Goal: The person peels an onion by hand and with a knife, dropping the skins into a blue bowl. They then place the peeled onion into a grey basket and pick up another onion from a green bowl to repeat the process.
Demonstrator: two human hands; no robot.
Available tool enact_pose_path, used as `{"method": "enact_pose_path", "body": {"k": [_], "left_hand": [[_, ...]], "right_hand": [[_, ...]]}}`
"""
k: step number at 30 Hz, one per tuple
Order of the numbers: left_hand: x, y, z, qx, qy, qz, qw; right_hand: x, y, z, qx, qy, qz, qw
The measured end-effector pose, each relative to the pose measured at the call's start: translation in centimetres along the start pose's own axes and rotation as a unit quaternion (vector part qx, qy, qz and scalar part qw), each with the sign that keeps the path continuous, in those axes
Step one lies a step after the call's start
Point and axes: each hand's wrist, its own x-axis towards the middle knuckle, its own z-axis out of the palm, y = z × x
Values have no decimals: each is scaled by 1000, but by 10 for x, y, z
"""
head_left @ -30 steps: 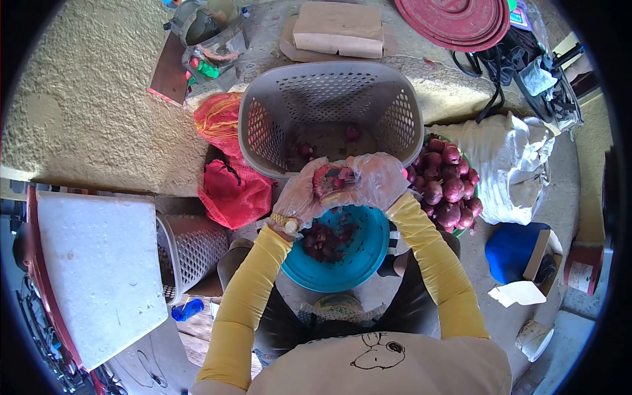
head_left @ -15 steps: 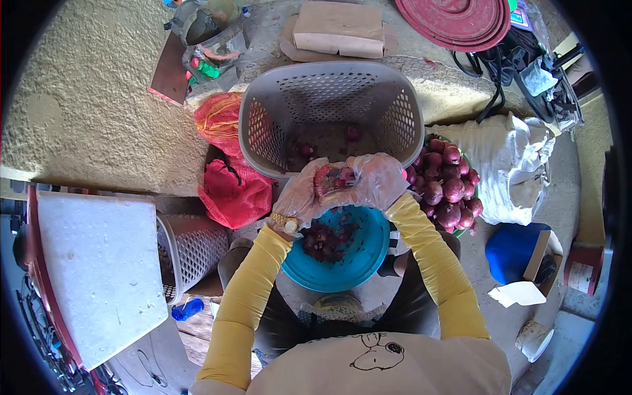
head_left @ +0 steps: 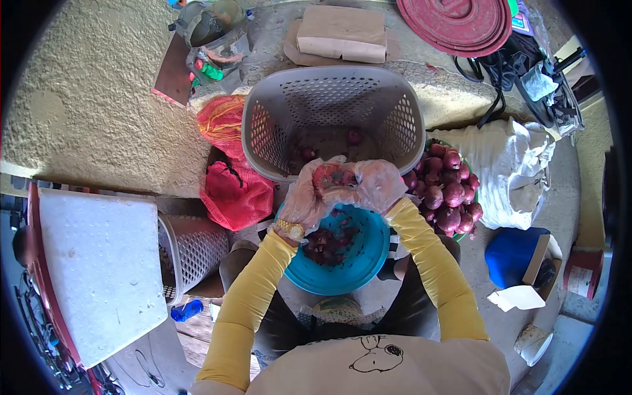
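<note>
My left hand (head_left: 308, 197), in a clear plastic glove with a gold watch at the wrist, is closed round a red onion (head_left: 324, 176). Also in a clear glove, my right hand (head_left: 380, 187) has its fingers curled at the onion's right side; I cannot tell what they grip. Both hands meet at the near rim of a grey perforated basket (head_left: 266, 85), above a teal basin (head_left: 373, 253). Dark red onion skins (head_left: 329, 245) lie in the basin. A few onions (head_left: 355, 136) rest on the basket's floor.
Right of the basket, red onions (head_left: 453, 193) are heaped in a green-rimmed container beside a white sack (head_left: 503, 164). A red mesh bag (head_left: 237, 197) lies to the left, near another perforated basket (head_left: 201, 253) and a white lid (head_left: 99, 276). Cardboard (head_left: 342, 33) sits behind.
Both hands stay together round the onion, with the fingers and wrists slightly shifted and the left watch turned more into view. The whole view has moved a little.
</note>
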Motion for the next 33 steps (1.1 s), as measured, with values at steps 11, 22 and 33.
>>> {"method": "enact_pose_path", "body": {"k": [11,22,33], "left_hand": [[-2,-6,-11,139,-61,60,987],[6,27,5,-254,25,-236,938],[3,27,11,-244,74,-218,942]], "right_hand": [[1,-5,-22,-66,-28,-25,997],[3,-15,-28,-105,-41,-16,994],[-1,-7,-12,-48,-31,-5,998]]}}
